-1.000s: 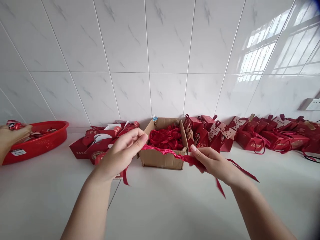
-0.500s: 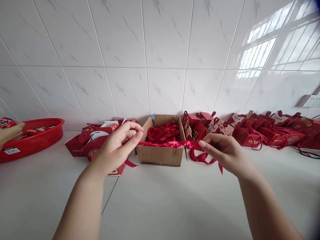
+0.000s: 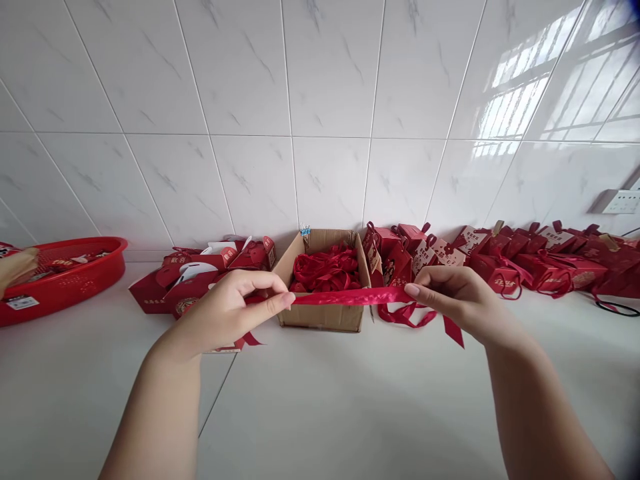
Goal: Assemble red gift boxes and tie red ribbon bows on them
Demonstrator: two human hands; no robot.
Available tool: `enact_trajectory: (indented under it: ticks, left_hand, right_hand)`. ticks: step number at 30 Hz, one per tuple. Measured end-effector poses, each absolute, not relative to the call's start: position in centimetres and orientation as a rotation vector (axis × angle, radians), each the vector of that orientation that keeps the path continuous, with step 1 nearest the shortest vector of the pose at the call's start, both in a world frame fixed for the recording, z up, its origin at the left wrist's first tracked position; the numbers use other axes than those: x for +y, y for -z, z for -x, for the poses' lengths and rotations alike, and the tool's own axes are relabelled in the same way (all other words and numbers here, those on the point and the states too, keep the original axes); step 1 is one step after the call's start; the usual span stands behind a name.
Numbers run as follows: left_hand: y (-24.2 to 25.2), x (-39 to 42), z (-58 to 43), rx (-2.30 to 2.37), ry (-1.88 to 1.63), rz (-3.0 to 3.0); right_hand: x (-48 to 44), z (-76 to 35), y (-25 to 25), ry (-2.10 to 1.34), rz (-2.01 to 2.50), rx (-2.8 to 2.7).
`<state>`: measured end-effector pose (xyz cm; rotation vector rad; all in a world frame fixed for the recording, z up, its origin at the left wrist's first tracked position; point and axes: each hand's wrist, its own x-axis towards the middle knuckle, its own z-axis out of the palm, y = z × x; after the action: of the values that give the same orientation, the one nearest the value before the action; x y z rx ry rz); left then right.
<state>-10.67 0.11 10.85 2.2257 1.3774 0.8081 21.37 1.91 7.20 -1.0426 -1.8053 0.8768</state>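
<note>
Between pinching hands (image 3: 233, 310) (image 3: 460, 303), red ribbon (image 3: 350, 297), taut

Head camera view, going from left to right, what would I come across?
Red basin, left hand, cardboard box, right hand, wall socket.

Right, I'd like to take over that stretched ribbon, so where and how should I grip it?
I'd pinch the red ribbon mid-span, from the front, thumb and finger on opposite faces: that stretch looks thin and nearly straight, free of fingers between the left hand and right hand, while the cardboard box sits behind it.
</note>
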Motion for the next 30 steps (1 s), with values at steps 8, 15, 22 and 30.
enact_trajectory:
  ticks: [8, 15, 22, 30]
  left_hand:
    - [-10.83, -0.53, 10.53, 1.377, -0.734, -2.099]
    - [-10.82, -0.55, 10.55, 1.377, -0.732, -2.07]
    - [-10.54, -0.15, 10.57, 1.354, -0.787, -2.173]
    - [-10.03, 0.31, 9.77, 1.399, -0.911, -1.944]
  right_hand:
    - [1.85, -22.31, -7.12, -0.876, 1.034, -1.758]
    - [2.06, -22.26, -6.79, -0.924, 0.882, -1.72]
    - [2.36, -21.99, -6.55, -1.013, 0.768, -1.669]
    - [2.47, -21.54, -6.55, -1.011, 0.77, -1.6]
